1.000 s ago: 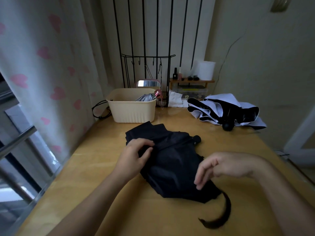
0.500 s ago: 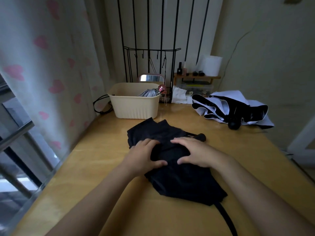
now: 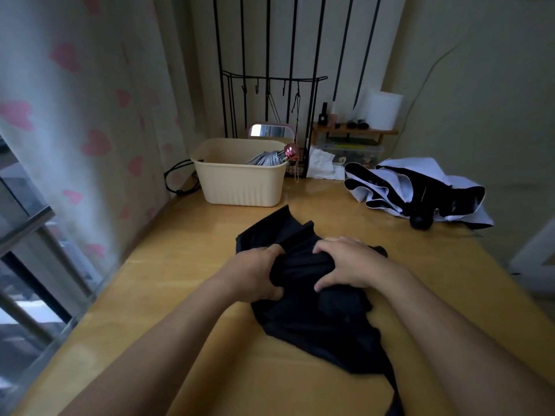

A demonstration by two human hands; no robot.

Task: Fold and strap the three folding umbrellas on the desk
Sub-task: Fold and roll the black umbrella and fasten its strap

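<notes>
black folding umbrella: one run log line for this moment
left hand: grips black fabric folding umbrella | right hand: grips it | status: not yet strapped | white-and-black folding umbrella: loose, untouched, far right

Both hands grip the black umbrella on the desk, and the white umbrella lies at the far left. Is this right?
No: the head view shows the white umbrella at the far right. The left hand and right hand do grip the black umbrella on the desk.
</notes>
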